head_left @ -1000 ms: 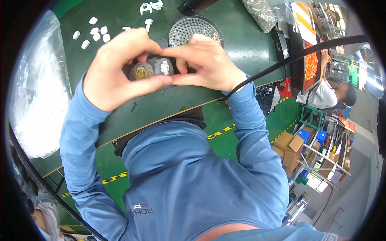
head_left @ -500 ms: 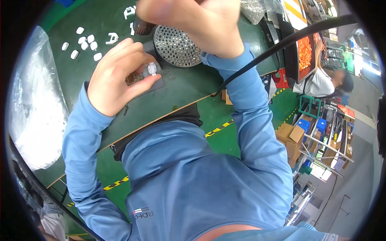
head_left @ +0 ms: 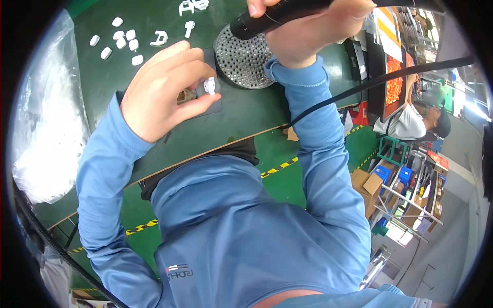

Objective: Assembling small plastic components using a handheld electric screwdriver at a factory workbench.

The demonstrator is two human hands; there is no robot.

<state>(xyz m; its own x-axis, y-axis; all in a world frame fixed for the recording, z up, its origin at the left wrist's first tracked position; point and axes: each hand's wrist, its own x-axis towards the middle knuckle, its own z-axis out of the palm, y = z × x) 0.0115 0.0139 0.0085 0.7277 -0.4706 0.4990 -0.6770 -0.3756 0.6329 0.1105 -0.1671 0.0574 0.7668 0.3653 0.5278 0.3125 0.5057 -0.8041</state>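
My left hand [head_left: 164, 92] is closed around a small white plastic part [head_left: 209, 85], pinched between thumb and index finger over a small dark plate [head_left: 213, 106] on the bench. A brownish piece shows inside its grip. My right hand [head_left: 308, 38] grips a black corded electric screwdriver [head_left: 282, 16], which lies slanted with its front end over a round perforated metal dish [head_left: 244, 64]. Small shiny pieces, seemingly screws, fill the holes of that dish. The screwdriver's tip cannot be made out.
Several small white caps [head_left: 119, 35] and white bracket-like parts [head_left: 159, 38] lie on the green bench [head_left: 102, 77]. A clear plastic bag [head_left: 46, 123] covers the left side. A black cable [head_left: 380, 79] crosses above my right forearm. Another person [head_left: 411, 120] sits beside orange parts [head_left: 394, 82].
My right hand has swung the screwdriver down and right, bringing its front end over the perforated dish. My left hand still holds the white part; the view has shifted slightly.
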